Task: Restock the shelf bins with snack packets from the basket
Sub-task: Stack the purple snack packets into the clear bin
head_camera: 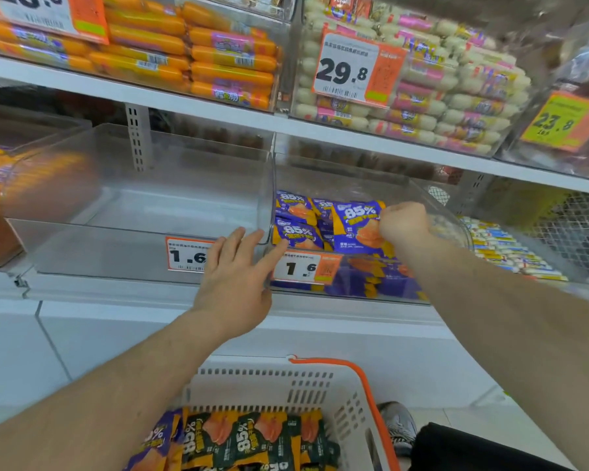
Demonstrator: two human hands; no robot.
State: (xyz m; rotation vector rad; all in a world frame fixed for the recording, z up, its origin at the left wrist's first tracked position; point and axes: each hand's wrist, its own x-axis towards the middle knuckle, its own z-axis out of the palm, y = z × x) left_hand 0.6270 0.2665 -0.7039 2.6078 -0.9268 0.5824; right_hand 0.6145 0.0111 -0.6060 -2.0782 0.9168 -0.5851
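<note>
The right hand (403, 223) pinches a purple snack packet (359, 223) printed with "85%" in white and an orange meat picture, holding it upright inside the clear shelf bin (449, 212) among matching packets. The left hand (233, 280) lies open, fingers straight against the bin's front edge beside the 1.6 price tag (300, 267). Below, the white basket (323, 389) holds dark green and purple packets.

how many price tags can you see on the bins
5: top-left tag, partly cut off; 29.8 tag; 23.8 tag at upper right; 1.6 tag behind the left hand; 1.6 tag on the purple-packet bin. Others may be hidden.
</note>
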